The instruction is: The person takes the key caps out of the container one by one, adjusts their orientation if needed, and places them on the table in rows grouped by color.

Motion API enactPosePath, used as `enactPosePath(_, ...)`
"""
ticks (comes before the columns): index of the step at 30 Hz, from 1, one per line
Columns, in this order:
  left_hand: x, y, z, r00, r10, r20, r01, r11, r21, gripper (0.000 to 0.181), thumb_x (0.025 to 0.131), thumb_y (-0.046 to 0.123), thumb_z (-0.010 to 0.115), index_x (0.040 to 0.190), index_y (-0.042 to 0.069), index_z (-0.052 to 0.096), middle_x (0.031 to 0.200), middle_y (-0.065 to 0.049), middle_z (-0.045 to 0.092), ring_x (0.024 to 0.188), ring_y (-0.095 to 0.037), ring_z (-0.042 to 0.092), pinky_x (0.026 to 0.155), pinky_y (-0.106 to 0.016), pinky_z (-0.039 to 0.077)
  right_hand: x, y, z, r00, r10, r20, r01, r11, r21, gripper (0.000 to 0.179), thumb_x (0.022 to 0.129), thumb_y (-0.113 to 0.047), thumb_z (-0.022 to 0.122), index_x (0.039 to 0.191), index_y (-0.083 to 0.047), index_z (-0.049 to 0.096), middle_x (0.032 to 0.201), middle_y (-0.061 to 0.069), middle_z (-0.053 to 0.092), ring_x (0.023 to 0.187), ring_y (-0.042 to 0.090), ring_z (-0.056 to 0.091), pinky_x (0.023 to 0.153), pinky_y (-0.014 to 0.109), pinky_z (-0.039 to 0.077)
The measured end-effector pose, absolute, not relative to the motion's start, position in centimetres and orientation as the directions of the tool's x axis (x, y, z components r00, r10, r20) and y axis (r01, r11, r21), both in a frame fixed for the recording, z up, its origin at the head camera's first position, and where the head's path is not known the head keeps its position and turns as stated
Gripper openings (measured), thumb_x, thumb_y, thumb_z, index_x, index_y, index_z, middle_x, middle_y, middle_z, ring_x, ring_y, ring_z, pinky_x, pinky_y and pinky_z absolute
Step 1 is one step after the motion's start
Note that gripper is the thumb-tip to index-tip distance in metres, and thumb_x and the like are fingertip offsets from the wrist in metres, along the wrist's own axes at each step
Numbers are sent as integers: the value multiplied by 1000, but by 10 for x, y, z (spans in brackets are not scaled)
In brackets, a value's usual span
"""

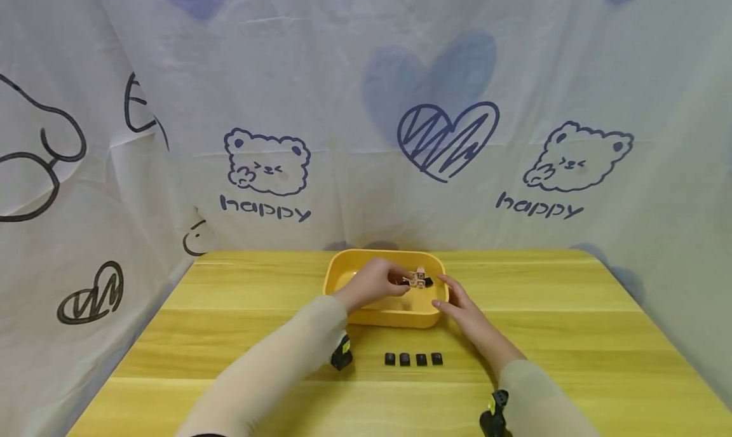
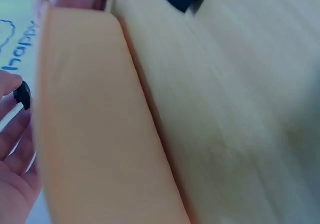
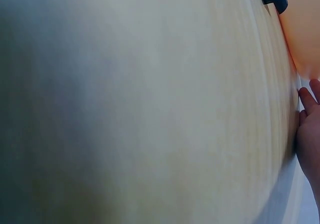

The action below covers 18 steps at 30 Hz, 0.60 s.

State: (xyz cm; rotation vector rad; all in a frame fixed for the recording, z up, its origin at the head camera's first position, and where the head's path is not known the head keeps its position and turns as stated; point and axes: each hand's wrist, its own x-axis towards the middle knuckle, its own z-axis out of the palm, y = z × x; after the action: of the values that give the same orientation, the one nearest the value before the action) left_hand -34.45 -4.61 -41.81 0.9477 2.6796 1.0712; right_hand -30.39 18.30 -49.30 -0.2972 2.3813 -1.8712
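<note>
My left hand [image 1: 374,281] reaches over the yellow tray [image 1: 394,319] and pinches a small black keycap [image 2: 22,95] between thumb and finger. Inside the tray, just right of those fingers, lie several small pale pink pieces [image 1: 417,279], with another black keycap [image 1: 429,282] beside them. Their exact kind is too small to tell. My right hand [image 1: 460,307] touches the tray's right end, its fingers fairly straight at the rim. Several black keycaps [image 1: 405,359] stand in a spaced row on the table in front of the tray.
The wood-grain table [image 1: 549,335] stretches out on both sides of the tray. Behind it hangs a pale cloth [image 1: 343,189] printed with bears and hearts, which also covers the left and right sides. A small black camera [image 1: 342,353] sits at the left wrist.
</note>
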Motion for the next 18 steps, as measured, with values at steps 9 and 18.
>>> enactPosePath(9, -317, -62, -412, -792, 575, 205, 533, 487, 691, 17, 84, 19, 78, 100, 12, 76, 87, 9, 71, 76, -3, 65, 70, -22, 53, -304, 186, -493, -979, -200, 25, -79, 262, -962, 63, 101, -20, 54, 154, -16, 21, 156, 26, 18, 143, 40, 19, 113, 52, 17)
enactPosePath(18, -282, -76, -417, -871, 454, 187, 388, 401, 830, 23, 84, 11, 77, 106, 6, 74, 96, 1, 72, 85, -10, 68, 76, -24, 54, -303, 185, -488, -975, -218, 33, -89, 252, -964, 64, 100, -17, 55, 154, -14, 22, 154, 28, 21, 142, 42, 21, 113, 53, 18)
